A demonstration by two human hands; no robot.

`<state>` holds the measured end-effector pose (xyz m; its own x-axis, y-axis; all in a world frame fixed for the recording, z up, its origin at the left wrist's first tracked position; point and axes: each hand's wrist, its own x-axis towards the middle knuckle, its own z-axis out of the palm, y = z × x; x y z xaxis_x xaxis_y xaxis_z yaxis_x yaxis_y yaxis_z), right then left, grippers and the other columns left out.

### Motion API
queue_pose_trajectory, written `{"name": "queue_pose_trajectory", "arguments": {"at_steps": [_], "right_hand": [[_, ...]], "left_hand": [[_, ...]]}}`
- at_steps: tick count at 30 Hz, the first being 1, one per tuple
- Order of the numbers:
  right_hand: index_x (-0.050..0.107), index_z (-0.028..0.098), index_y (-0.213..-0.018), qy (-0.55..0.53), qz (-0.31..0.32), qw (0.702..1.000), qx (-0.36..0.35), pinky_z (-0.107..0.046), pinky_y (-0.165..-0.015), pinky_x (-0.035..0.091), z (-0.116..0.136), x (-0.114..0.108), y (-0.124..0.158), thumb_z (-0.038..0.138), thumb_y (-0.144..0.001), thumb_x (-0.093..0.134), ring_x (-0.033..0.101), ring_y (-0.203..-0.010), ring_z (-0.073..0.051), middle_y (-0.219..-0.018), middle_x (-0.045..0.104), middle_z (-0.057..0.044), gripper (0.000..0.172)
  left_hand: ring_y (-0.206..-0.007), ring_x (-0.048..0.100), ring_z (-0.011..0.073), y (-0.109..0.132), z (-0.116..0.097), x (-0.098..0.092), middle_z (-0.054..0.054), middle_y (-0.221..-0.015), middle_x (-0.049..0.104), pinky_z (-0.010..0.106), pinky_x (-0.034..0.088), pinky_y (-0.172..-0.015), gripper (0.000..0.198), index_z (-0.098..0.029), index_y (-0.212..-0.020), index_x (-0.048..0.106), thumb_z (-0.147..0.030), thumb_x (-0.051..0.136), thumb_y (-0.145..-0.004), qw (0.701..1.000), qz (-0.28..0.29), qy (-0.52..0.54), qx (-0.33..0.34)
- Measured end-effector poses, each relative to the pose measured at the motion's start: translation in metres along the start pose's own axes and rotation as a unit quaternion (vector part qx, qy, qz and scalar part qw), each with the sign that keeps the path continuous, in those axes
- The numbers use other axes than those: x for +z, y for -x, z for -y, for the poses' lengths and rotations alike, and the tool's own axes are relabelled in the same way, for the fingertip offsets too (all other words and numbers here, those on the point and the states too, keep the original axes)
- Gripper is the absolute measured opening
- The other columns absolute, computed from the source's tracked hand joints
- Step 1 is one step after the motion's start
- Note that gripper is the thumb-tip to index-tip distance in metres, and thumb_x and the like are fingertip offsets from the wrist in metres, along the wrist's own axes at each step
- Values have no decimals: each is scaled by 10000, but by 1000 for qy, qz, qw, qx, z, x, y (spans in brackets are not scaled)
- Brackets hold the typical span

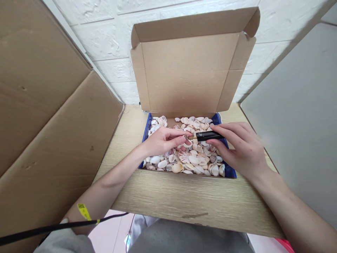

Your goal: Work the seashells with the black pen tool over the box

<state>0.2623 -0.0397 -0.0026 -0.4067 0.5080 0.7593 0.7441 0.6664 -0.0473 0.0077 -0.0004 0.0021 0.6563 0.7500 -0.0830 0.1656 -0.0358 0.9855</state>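
An open cardboard box [229, 171] with a blue inner wall sits on the wooden table [184, 200], filled with several small seashells [195, 161]. My left hand [163, 140] hovers over the shells, fingers pinched on one small shell [187, 135]. My right hand [239, 147] grips a slim black tool [209, 135] whose metal tip points left and meets the pinched shell.
The box lid [189, 70] stands upright at the back against a white brick wall. A tall cardboard panel [52, 116] flanks the table's left side and a grey panel [297, 116] the right. A black cable [52, 228] crosses my left forearm.
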Motion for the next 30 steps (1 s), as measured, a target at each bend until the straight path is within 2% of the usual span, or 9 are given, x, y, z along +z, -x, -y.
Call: {"name": "queue_pose_trajectory", "arguments": {"at_steps": [3, 7, 11, 15, 18, 23, 30], "right_hand": [[617, 247, -1196, -18, 44, 998, 35, -385, -730, 551, 0, 1, 2, 285, -904, 666, 656, -813, -232, -963, 726, -76, 298], [651, 229, -1112, -34, 67, 995, 67, -358, -680, 538, 0, 2, 4, 316, -924, 634, 657, -767, -217, -900, 725, -67, 207], [667, 195, -1023, -35, 99, 992, 68, -307, -587, 492, 0, 1, 6, 335, -955, 582, 655, -685, -186, -807, 715, -49, 177], [670, 194, -972, -35, 138, 988, 54, -280, -494, 432, 0, 0, 6, 331, -991, 512, 641, -591, -152, -758, 716, -20, 210], [669, 187, -962, -34, 131, 990, 42, -273, -495, 437, 1, 0, 6, 336, -990, 527, 648, -592, -150, -769, 722, -22, 208], [668, 201, -1015, -28, 107, 993, 47, -286, -555, 486, 0, 1, 6, 393, -965, 581, 664, -662, -170, -813, 723, -43, 217], [639, 228, -1125, -38, 52, 998, 24, -332, -648, 548, -1, 0, 4, 334, -905, 679, 656, -737, -194, -892, 719, -64, 248]], "left_hand": [[-804, 751, 180, 0, 1, 0, 134, -1056, 777, 237, 578, -614, 482, -119, -1254, 677, -427, 657, -883, 1000, 3, 3, -1], [-799, 754, 191, 0, 1, 0, 134, -1039, 780, 230, 555, -569, 480, -127, -1239, 689, -438, 665, -875, 1000, -6, -1, -1], [-841, 757, 213, 0, 1, 1, 138, -1041, 777, 242, 562, -585, 479, -129, -1220, 702, -456, 666, -872, 1000, -15, 3, 5], [-801, 754, 195, 0, 1, 1, 131, -1014, 781, 257, 582, -641, 454, -124, -1199, 713, -442, 663, -878, 1000, -22, -3, 19], [-764, 745, 188, 0, 1, 1, 131, -986, 783, 262, 582, -637, 457, -120, -1194, 716, -440, 674, -871, 999, -27, -5, 21], [-868, 747, 220, 0, 0, 1, 141, -1029, 773, 309, 610, -719, 493, -110, -1213, 702, -463, 663, -871, 1000, -28, 14, 1], [-853, 748, 215, 0, 2, 1, 134, -1018, 780, 307, 615, -711, 487, -112, -1219, 698, -451, 673, -869, 999, -28, 15, 0]]}}
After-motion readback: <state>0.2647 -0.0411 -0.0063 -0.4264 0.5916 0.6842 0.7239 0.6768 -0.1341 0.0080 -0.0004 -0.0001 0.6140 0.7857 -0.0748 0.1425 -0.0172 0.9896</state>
